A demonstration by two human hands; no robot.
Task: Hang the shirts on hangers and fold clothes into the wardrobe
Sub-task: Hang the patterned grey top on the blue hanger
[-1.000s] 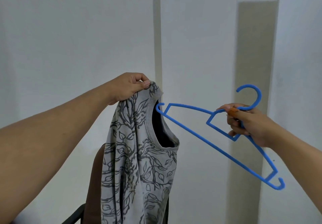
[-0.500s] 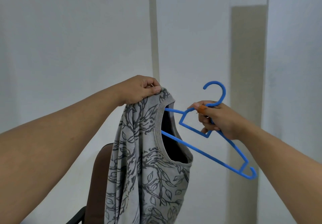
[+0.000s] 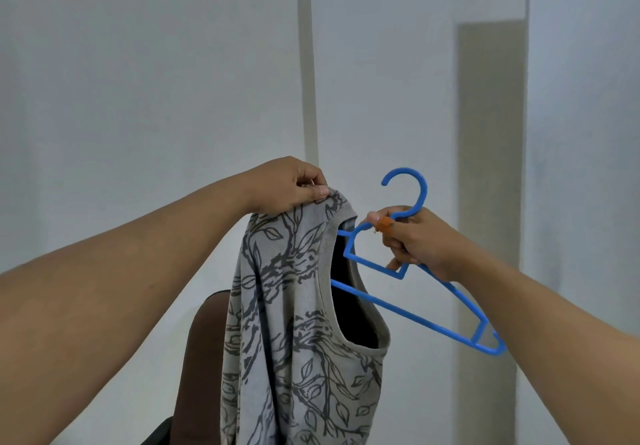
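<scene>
A grey shirt (image 3: 294, 323) with a dark leaf print hangs in front of me. My left hand (image 3: 287, 186) grips it at the top, by the shoulder next to the neck opening. My right hand (image 3: 414, 244) grips a blue plastic hanger (image 3: 415, 320) around its neck, just under the hook. The hanger's left arm is inside the shirt's neck opening and hidden by the cloth. Its right arm slants down to the right, outside the shirt.
A brown chair back (image 3: 204, 358) stands behind and below the shirt. White walls (image 3: 138, 81) fill the background, with a beige vertical strip (image 3: 310, 64) in the middle and a beige panel (image 3: 491, 133) at the right.
My right hand has moved the hanger leftward; its left arm went from just outside the neck opening to inside it. My left hand still holds the shirt's top.
</scene>
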